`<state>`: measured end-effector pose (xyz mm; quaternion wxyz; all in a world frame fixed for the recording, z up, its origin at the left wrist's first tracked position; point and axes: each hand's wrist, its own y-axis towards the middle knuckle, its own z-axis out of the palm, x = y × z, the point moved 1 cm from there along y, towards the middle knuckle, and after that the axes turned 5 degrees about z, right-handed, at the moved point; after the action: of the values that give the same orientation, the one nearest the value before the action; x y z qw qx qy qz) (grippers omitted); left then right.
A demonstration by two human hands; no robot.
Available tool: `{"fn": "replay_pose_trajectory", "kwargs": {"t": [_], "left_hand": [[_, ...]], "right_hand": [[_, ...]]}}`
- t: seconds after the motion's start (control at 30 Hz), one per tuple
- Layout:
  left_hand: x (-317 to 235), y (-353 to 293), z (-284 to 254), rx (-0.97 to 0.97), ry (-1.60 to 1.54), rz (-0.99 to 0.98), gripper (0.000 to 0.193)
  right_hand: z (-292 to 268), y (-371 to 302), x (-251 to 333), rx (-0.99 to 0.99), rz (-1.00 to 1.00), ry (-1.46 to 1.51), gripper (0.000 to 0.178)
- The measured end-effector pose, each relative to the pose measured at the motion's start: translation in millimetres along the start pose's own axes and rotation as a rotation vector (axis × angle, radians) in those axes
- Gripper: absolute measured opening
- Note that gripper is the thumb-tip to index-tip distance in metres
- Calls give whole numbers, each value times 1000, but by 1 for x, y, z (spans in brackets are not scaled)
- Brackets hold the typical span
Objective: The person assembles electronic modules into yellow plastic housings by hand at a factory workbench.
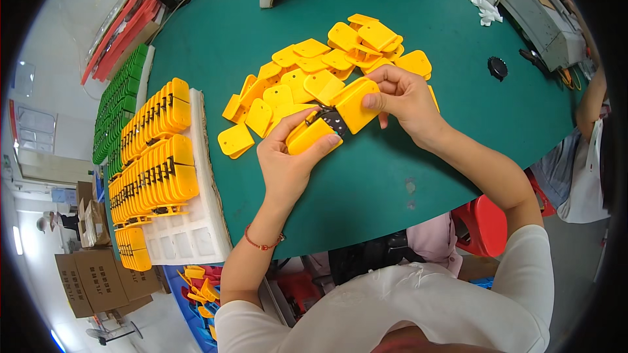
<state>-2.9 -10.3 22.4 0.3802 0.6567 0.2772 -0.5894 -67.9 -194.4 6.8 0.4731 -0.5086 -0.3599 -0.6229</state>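
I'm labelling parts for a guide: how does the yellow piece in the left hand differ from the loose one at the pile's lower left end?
The held yellow piece is gripped in the left hand; the loose yellow piece lies on the green table. A black part shows at the held piece's edge; none shows on the loose piece. Both are yellow.

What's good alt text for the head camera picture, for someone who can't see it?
A person's left hand holds a yellow-and-black piece while the right hand pinches a yellow cover beside it, above a green table. Beyond lies a heap of yellow pieces; at left, rows of yellow parts stand in a white foam tray, green parts beyond.
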Motion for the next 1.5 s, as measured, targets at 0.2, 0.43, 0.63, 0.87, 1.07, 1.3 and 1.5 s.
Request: {"fn": "replay_pose_trajectory", "kwargs": {"t": [0.2, 0.43, 0.63, 0.87, 1.07, 1.3, 1.5], "left_hand": [[5, -2, 5, 37, 17, 19, 38], [8, -1, 4, 27, 54, 40, 38], [2, 0, -6, 60, 337, 267, 33], [-84, -34, -59, 60, 801, 490, 31], [-131, -99, -182, -438, 1507, 364, 26], [-82, -164, -312, -754, 1771, 9, 24], [-53, -170, -331, -862, 1884, 153, 31]], "right_hand": [[5, -6, 3, 26, 40, -41, 23], [4, -3, 0, 46, 42, -114, 23], [15, -9, -4, 127, -16, -165, 31], [18, -13, -7, 316, -184, -93, 66], [14, -12, -9, 224, -123, -103, 46], [13, -10, -8, 231, -69, -90, 39], [17, -9, -11, 249, -42, -74, 36]]}}
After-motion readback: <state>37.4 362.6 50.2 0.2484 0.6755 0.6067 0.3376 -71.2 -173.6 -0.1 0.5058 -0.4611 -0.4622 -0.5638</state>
